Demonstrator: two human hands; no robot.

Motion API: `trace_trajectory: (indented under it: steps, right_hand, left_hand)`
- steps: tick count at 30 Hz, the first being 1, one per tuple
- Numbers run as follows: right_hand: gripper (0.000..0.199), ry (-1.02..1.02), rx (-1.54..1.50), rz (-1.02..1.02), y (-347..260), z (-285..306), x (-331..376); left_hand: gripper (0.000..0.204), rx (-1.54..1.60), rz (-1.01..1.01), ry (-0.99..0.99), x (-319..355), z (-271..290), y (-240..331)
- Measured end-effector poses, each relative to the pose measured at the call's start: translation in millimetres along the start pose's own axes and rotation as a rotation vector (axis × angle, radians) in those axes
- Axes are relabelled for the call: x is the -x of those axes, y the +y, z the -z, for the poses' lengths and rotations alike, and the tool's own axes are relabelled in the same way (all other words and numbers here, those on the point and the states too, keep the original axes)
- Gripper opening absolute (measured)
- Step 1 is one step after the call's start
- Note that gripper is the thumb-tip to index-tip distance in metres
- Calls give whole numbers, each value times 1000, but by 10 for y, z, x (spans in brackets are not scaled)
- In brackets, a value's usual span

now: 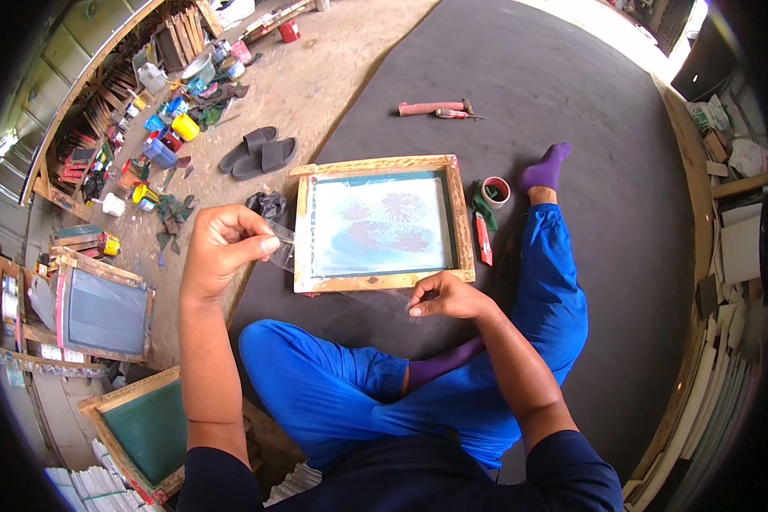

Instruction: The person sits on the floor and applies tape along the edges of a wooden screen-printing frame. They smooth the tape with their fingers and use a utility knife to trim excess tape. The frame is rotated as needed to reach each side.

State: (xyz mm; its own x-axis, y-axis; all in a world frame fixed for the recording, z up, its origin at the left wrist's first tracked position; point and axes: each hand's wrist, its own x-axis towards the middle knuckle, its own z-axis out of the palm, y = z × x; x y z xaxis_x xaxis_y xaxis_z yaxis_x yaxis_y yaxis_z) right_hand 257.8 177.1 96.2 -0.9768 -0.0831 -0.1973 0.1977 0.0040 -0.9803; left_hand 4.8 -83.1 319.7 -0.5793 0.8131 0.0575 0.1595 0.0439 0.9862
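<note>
Between my hands runs a strip of clear tape [375, 298], slanting past the left side and near edge of a wooden screen-printing frame [363, 283]. My left hand [224, 247] pinches one end beside the frame's left edge. Near the frame's lower right corner, my right hand [452, 299] has thumb and finger closed on the other end. The frame lies flat on the black surface, its pale blue mesh [333, 256] bearing several greyish leafy or flower-like shapes. Whether the strip touches the wood is hard to see.
Right of the frame are a tape roll [496, 191] and a red cutter knife [484, 241]. A hammer-like tool [431, 108] lies farther off. Black slippers [275, 155] and paint containers [184, 128] occupy the floor at left. Other screen frames [107, 311] lean at lower left.
</note>
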Motion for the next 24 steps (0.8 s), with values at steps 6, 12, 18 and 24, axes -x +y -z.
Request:
trace_trajectory:
  steps: [6,12,18,24]
  right_hand:
    - [20,76,-3,-86,251,176,199]
    - [19,171,82,-145,376,370,425]
    - [21,384,-49,-193,415,518,598]
    - [20,574,-154,-139,391,621,619]
  left_hand:
    - [10,-8,35,60,80,254,-175]
    - [9,2,69,120,182,448,-466]
    - [9,-33,65,263,270,492,-961]
    - [10,-20,94,367,354,455,-1474]
